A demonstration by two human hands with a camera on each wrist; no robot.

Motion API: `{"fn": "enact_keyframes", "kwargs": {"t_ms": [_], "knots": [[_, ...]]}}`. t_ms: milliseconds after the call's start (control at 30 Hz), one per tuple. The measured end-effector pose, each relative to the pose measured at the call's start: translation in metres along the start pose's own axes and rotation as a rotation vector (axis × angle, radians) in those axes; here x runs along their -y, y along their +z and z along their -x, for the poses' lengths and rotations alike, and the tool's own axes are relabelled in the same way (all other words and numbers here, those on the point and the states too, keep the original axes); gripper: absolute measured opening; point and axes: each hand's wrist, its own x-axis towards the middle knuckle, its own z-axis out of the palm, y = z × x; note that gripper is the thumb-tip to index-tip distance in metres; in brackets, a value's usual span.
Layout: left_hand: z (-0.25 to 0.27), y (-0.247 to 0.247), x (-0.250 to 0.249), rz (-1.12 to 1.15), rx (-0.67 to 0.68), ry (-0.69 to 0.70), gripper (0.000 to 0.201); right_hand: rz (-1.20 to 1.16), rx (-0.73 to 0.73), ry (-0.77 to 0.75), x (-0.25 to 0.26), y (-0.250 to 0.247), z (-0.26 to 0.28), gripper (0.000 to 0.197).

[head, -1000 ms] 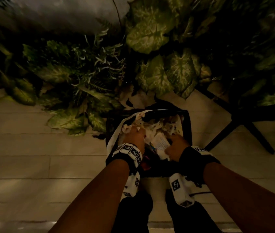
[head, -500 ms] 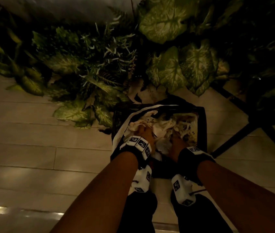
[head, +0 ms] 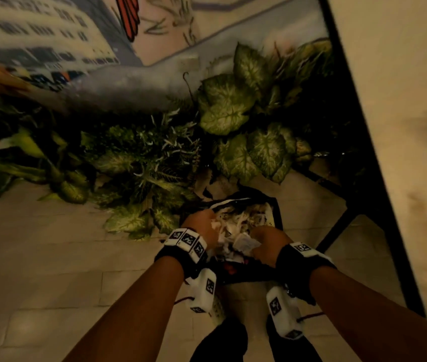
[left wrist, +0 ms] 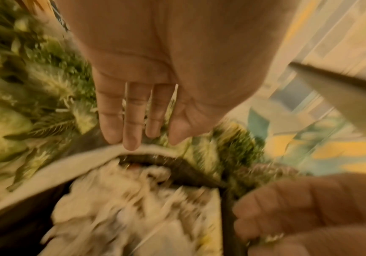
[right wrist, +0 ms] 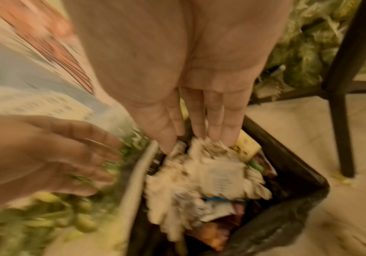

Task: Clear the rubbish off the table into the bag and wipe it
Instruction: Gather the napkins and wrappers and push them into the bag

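Note:
A bin lined with a black bag point(head: 276, 212) stands on the floor, heaped with crumpled white paper rubbish point(head: 238, 226). Both hands are over its mouth. My left hand point(head: 198, 227) is at the left side, and in the left wrist view its straight fingers point(left wrist: 131, 135) reach the white band of the bag's rim point(left wrist: 67, 166). My right hand point(head: 266, 240) is at the near right. Seen from the right wrist, its straight fingertips point(right wrist: 219, 135) touch the top of the paper heap point(right wrist: 199, 181). Neither hand holds anything.
A pale table point(head: 403, 126) with a black edge fills the right side, and its black legs point(right wrist: 342, 121) stand just right of the bin. Leafy plants point(head: 233, 113) crowd behind and left of the bin below a painted wall. Pale floor tiles point(head: 50, 257) lie to the left.
The head view has tilted up, so the painted wall and the table top now show. Both hands stay over the bag, and the right hand sits a little nearer me on the heap.

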Motion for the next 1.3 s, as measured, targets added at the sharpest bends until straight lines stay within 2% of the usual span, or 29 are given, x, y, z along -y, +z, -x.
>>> {"fn": "enact_keyframes", "kwargs": {"t_ms": [167, 267, 367, 467, 667, 800, 933, 1033, 1133, 1233, 1300], "knots": [[0.032, -0.026, -0.029, 0.048, -0.123, 0.031, 0.022, -0.022, -0.01, -0.13, 0.018, -0.033, 0.069, 0.041], [0.049, -0.038, -0.062, 0.14, -0.247, 0.085, 0.019, -0.027, -0.038, -0.242, 0.014, -0.06, 0.109, 0.037], [0.065, -0.047, -0.109, 0.27, -0.386, 0.171, 0.016, -0.005, -0.094, -0.33, -0.005, -0.101, 0.152, 0.033], [0.08, -0.048, -0.163, 0.403, -0.45, 0.295, 0.023, -0.044, -0.182, -0.366, -0.046, -0.146, 0.191, 0.033], [0.109, -0.012, -0.283, 0.512, -0.485, 0.386, 0.016, -0.127, -0.334, -0.35, -0.169, -0.238, 0.249, 0.025], [0.12, 0.033, -0.363, 0.535, -0.416, 0.385, 0.022, -0.133, -0.451, -0.291, -0.252, -0.293, 0.288, 0.023], [0.121, 0.07, -0.416, 0.454, -0.327, 0.39, 0.021, -0.153, -0.598, -0.241, -0.312, -0.333, 0.309, 0.02], [0.118, 0.089, -0.452, 0.372, -0.282, 0.424, 0.022, -0.111, -0.665, -0.187, -0.346, -0.358, 0.316, 0.017], [0.113, 0.104, -0.486, 0.219, -0.3, 0.484, 0.018, 0.024, -0.792, -0.136, -0.368, -0.375, 0.318, 0.019], [0.108, 0.114, -0.518, 0.052, -0.304, 0.541, 0.034, 0.208, -0.88, -0.18, -0.378, -0.385, 0.315, 0.023], [0.1, 0.121, -0.535, 0.006, -0.288, 0.554, 0.051, 0.342, -0.857, -0.163, -0.378, -0.391, 0.312, 0.031]]}}
